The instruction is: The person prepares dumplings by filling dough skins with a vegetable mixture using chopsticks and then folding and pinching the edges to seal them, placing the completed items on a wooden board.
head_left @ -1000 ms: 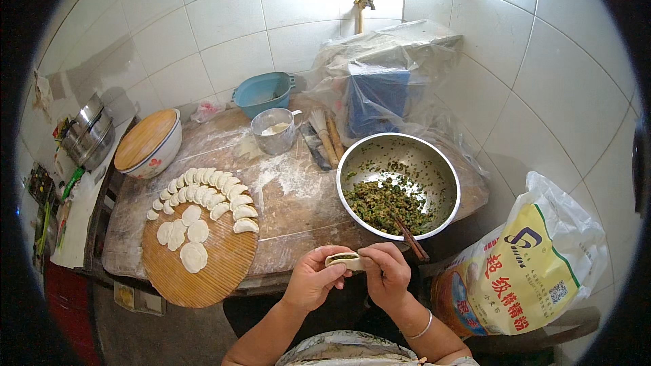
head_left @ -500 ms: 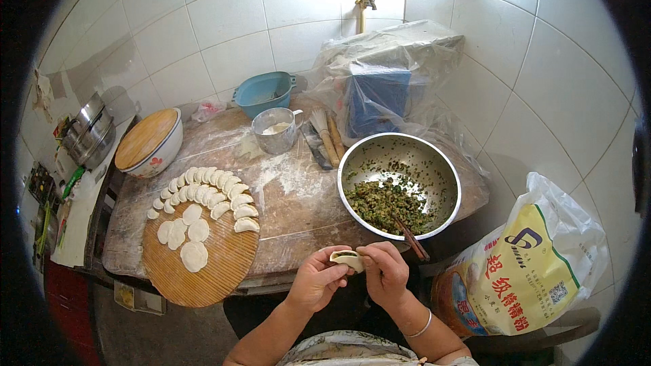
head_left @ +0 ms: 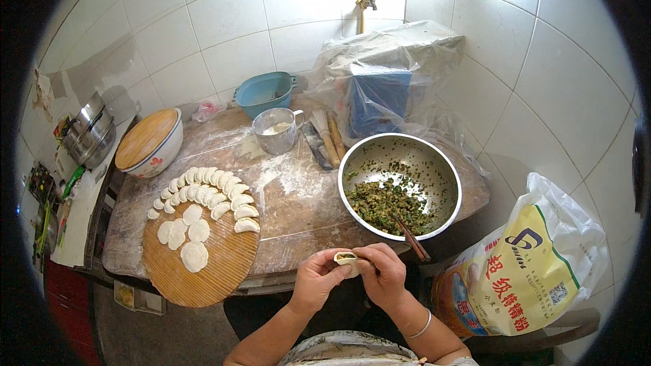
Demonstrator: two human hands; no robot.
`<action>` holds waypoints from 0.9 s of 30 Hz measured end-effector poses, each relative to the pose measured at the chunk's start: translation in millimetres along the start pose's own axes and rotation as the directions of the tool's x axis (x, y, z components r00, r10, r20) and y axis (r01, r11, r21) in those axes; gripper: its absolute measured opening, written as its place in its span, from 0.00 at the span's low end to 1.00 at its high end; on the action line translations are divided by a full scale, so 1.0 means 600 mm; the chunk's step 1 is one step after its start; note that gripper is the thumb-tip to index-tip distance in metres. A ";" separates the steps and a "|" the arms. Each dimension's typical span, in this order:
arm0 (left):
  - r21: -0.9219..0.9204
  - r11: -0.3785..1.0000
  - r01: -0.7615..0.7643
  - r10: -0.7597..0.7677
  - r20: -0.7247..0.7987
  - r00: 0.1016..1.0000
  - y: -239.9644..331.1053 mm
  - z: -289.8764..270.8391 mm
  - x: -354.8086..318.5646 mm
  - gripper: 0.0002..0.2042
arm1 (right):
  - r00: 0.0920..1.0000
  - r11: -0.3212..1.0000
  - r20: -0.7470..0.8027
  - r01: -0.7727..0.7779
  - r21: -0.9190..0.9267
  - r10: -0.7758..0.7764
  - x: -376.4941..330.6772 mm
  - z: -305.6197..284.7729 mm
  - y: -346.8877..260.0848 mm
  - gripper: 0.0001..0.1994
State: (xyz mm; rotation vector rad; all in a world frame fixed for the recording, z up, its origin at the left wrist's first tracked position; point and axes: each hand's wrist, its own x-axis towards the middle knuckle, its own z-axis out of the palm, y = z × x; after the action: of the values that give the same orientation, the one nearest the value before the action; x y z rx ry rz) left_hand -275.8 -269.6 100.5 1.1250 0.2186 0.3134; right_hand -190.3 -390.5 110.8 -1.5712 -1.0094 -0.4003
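Note:
A half-folded dumpling [head_left: 348,268] is between my two hands, just off the table's front edge, its green filling showing through the open top. My left hand [head_left: 317,280] grips its left side, thumb in front. At the right end, the fingers of my right hand [head_left: 384,274] pinch the dough edge. Beyond my right hand stands a steel bowl [head_left: 452,196] with chopped green filling [head_left: 386,207] and chopsticks [head_left: 411,238] leaning over its near rim. To the left, a round ribbed board [head_left: 227,272] carries rows of folded dumplings [head_left: 215,198] and several flat wrappers [head_left: 194,256].
On the floury wooden table [head_left: 291,210] are a clear measuring cup [head_left: 277,137], a brush [head_left: 324,132], a blue basin [head_left: 263,103] and a lidded bowl [head_left: 166,152]. Plastic sheeting [head_left: 386,47] covers a blue box at the back. A flour bag [head_left: 522,264] stands right.
My right fingers have moved slightly left along the dumpling's edge and cover more of it. The dumpling's opening looks narrower and is tilted differently. The things on the table stay put.

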 end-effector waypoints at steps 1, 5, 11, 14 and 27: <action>0.021 0.999 -0.026 0.025 0.003 1.000 0.000 0.002 0.000 0.13 | 1.000 1.000 0.015 0.006 -0.008 -0.006 0.001 0.000 -0.001 0.04; 0.071 0.995 -0.068 0.066 0.024 0.998 -0.005 0.004 -0.003 0.14 | 0.998 0.998 0.036 -0.046 -0.052 0.048 -0.004 -0.003 -0.001 0.05; 0.097 0.990 -0.102 0.102 0.001 0.995 -0.007 0.005 -0.004 0.16 | 1.000 1.000 -0.013 0.024 -0.020 -0.024 -0.006 0.002 0.010 0.04; 0.127 0.982 -0.138 0.141 -0.015 0.990 -0.013 0.003 -0.001 0.16 | 0.999 1.000 0.042 -0.018 0.007 0.018 0.000 -0.001 -0.002 0.03; 0.060 0.998 -0.009 -0.003 0.197 0.980 -0.030 -0.007 0.004 0.20 | 0.994 0.994 0.045 -0.094 -0.054 0.097 -0.004 -0.009 0.003 0.07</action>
State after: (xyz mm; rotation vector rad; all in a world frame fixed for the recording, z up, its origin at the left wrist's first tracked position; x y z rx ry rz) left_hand -272.2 -272.2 82.0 1.2079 0.0512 0.1976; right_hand -188.8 -396.5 109.5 -1.6754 -0.9621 -0.3266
